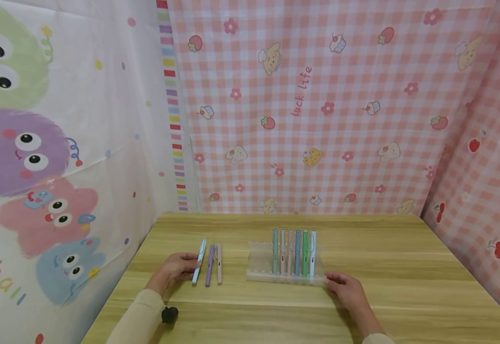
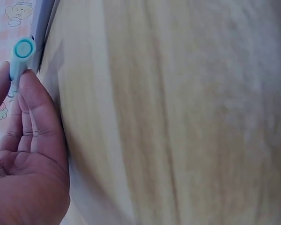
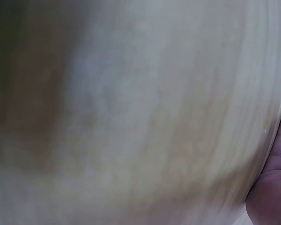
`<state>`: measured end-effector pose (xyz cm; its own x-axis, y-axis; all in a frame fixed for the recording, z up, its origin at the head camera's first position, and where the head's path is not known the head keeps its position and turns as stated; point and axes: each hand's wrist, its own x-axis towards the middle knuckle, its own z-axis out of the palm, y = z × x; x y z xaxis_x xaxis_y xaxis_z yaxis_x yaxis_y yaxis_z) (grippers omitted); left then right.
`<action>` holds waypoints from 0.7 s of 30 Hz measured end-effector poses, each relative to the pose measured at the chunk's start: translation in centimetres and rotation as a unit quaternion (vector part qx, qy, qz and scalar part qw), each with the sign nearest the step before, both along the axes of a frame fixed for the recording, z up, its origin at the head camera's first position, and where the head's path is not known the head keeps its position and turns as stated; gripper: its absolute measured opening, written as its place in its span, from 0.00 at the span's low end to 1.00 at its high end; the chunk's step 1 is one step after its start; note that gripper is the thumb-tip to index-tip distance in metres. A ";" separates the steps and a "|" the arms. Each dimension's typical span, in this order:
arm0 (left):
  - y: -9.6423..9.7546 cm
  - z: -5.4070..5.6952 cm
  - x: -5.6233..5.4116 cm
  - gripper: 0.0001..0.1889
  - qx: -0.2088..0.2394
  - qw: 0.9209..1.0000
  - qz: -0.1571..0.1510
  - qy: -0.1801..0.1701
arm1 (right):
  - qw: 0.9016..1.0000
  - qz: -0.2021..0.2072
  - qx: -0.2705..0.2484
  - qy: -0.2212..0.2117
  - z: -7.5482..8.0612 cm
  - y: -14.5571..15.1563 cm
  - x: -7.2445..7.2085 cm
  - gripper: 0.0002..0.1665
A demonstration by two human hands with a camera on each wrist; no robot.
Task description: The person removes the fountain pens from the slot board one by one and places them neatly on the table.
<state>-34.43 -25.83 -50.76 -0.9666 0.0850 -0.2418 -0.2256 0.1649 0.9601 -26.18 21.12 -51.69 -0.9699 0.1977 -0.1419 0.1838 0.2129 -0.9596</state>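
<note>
My left hand [image 1: 173,271] pinches a light blue pen [image 1: 200,262] between thumb and fingers, at the left of the table. The left wrist view shows this pen [image 2: 22,58] end-on between the fingertips. Just right of it lie a purple pen [image 1: 210,265] and a dusty pink pen [image 1: 219,263]. A clear plastic pen rack [image 1: 260,260] stands to the right with several pens, among them a green pen [image 1: 305,253], side by side in its middle and right slots. My right hand [image 1: 345,287] holds the rack's right end; its fingertips are outside the right wrist view.
All of this is on a wood-grain table [image 1: 276,315]. A small black object [image 1: 170,314] is at the left sleeve. A checked pink curtain [image 1: 319,134] hangs behind the table, and a white cartoon-print curtain [image 1: 116,157] runs along the left.
</note>
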 end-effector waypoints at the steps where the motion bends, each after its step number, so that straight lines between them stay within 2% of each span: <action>1: 0.0 0.1 0.0 0.25 -0.003 1.000 -0.001 0.000 | 1.000 0.001 0.000 0.000 0.0 0.0 0.0 0.16; 8: 0.5 0.7 0.2 0.23 -0.026 0.999 0.022 -0.015 | 1.000 0.000 -0.001 0.005 0.1 -0.1 0.1 0.16; 14: 1.1 0.8 0.0 0.20 -0.050 0.997 0.044 -0.025 | 1.000 0.000 -0.003 0.010 0.1 -0.1 0.1 0.16; 21: 1.3 0.9 -0.1 0.20 -0.072 0.996 0.042 -0.015 | 1.000 -0.001 -0.005 0.014 0.0 -0.1 0.2 0.16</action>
